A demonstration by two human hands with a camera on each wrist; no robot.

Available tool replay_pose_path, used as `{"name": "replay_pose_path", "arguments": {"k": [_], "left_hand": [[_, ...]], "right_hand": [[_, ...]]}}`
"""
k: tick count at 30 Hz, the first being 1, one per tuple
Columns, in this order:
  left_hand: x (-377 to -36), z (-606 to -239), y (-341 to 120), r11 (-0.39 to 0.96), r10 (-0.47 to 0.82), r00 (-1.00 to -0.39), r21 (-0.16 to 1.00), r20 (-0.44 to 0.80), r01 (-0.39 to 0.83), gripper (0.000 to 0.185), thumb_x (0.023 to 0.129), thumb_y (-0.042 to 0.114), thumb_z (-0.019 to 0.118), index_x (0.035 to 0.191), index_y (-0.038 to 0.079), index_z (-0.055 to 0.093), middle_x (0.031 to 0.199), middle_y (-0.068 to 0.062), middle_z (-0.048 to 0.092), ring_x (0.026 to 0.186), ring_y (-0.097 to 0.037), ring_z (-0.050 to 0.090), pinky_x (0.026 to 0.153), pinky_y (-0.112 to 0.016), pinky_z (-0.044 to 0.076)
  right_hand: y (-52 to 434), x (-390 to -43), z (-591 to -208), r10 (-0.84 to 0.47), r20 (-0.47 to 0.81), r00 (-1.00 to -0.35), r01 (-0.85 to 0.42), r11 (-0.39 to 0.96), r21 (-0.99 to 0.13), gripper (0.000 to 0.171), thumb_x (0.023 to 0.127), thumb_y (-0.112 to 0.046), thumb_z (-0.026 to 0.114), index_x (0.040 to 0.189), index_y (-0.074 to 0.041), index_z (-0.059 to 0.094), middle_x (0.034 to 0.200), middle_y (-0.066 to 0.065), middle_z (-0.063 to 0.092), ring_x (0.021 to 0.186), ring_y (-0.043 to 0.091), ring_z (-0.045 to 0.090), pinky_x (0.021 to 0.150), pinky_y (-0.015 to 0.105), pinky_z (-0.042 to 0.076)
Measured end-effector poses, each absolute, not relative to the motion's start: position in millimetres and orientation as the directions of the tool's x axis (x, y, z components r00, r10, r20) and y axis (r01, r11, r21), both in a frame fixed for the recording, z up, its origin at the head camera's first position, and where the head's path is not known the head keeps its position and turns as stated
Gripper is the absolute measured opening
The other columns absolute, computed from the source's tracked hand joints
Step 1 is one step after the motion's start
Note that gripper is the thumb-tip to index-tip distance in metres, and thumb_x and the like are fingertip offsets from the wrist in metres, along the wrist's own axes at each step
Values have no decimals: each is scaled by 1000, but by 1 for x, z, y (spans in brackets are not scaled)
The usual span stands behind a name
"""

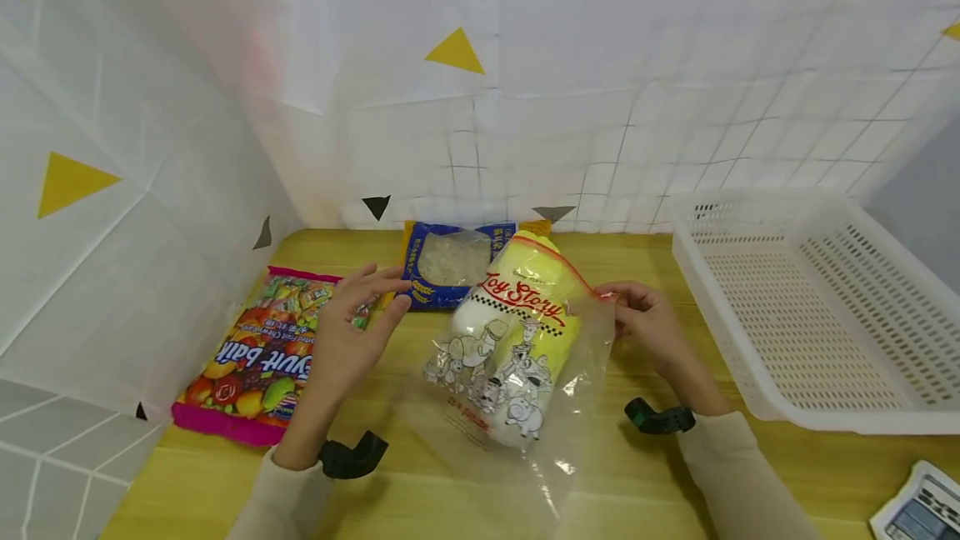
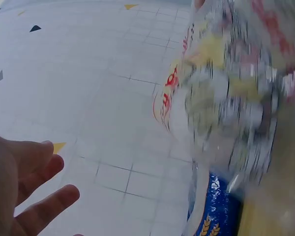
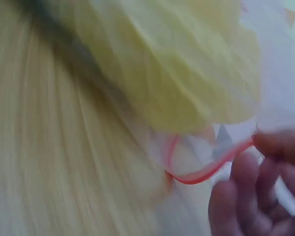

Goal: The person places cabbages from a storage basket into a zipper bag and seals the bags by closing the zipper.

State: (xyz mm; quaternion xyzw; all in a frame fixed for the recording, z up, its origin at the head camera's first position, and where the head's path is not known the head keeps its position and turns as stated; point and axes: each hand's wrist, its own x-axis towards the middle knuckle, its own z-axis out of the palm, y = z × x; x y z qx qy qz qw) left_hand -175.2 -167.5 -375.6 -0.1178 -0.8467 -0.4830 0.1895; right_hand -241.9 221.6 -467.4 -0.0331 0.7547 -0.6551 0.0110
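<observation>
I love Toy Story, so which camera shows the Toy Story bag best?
The head view: most of the Toy Story bag shows, lettering readable. The left wrist view has it blurred, cut off; the right wrist view shows its red edge and something yellow inside.

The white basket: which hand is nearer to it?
Right. The right hand pinches the clear bag just left of the white basket; the left hand is across that bag, by the candy bag.
</observation>
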Motion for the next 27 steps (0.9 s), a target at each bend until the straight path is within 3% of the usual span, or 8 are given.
{"name": "replay_pose_path", "arguments": {"k": [6,9,11,14,17,19,23,27], "left_hand": [[-181,-386,-168,518,25,-906,770,423,373,21,96,21,72,114,12,77,138,-9,66,149,-33,38,119,-69,20],[-183,-390,-169,517,26,-908,772,418,370,20,96,20,72,113,12,77,138,-10,67,150,-34,37,119,-69,19],[-183,-390,-168,521,28,-911,772,413,366,20,96,20,72,114,13,77,138,-10,67,149,-34,37,119,-70,18],[-183,-391,-169,527,23,-913,771,407,357,21,96,22,72,115,13,77,138,-8,67,149,-33,37,119,-70,17],[-183,-392,-170,534,17,-914,769,406,351,23,96,22,72,115,11,76,139,-8,66,149,-33,37,119,-70,16],[-182,-392,-170,537,16,-915,769,403,347,23,96,23,73,115,11,77,139,-8,66,149,-33,37,119,-70,16],[-184,-393,-170,537,18,-920,773,390,338,23,95,24,74,114,12,77,139,-8,66,150,-34,37,120,-69,17],[-187,-397,-168,536,19,-937,787,350,305,23,95,27,73,114,14,77,140,-9,65,151,-33,35,120,-69,17]], "right_hand": [[223,-239,-455,102,-127,-987,133,58,-989,35,106,-31,52,132,-11,65,96,-17,63,64,-1,55,59,17,49],[222,-237,-447,63,-114,-991,117,50,-992,60,104,-53,49,135,-3,60,114,-4,65,79,-1,64,69,16,55],[222,-235,-443,32,-84,-996,87,108,-990,69,103,-58,46,132,4,58,127,5,61,93,1,64,77,18,56],[220,-234,-441,28,-63,-998,68,304,-950,64,100,-60,52,112,3,61,115,11,60,89,9,58,71,22,52],[221,-234,-444,25,-93,-995,94,436,-895,48,95,-54,64,87,-7,60,84,0,57,75,14,50,60,27,44],[224,-236,-449,9,-99,-995,93,430,-898,42,93,-46,71,75,-11,55,68,-5,49,65,14,46,54,28,40],[230,-239,-459,22,-67,-998,70,376,-924,38,92,-33,76,71,-12,53,62,-11,47,61,10,45,52,26,38],[240,-241,-466,100,-47,-994,85,414,-906,38,92,-37,76,72,-11,57,61,-13,48,58,8,45,50,25,39]]}}
